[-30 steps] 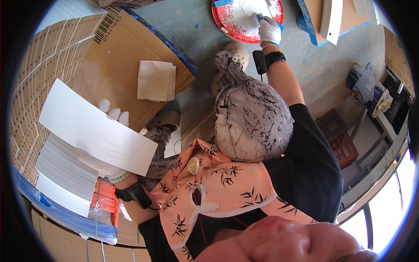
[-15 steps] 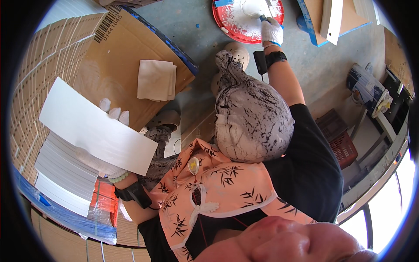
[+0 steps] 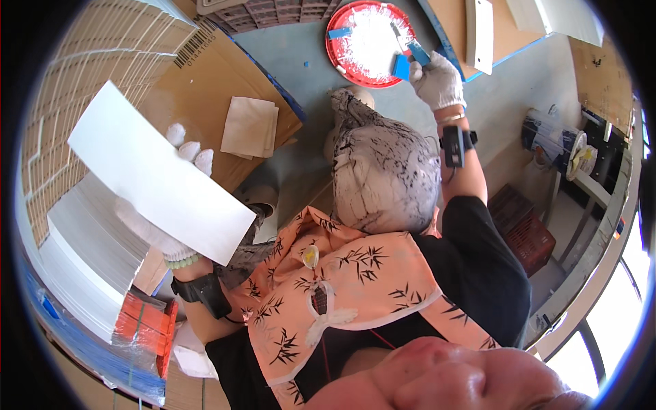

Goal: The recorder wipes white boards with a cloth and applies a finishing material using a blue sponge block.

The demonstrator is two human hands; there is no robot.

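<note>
At the person's left, above a tall stack of white sheets (image 3: 82,253), the gloved left hand (image 3: 164,205) grips one white sheet (image 3: 157,171) from behind, fingertips showing over its top edge; sheet tilted, lifted clear of the stack. Far ahead, the gloved right hand (image 3: 437,80) is closed on a blue-handled tool (image 3: 410,58), its end over the red round tray (image 3: 369,42) coated in white. Folded tan cloths (image 3: 249,126) lie on brown cardboard (image 3: 205,82) between.
</note>
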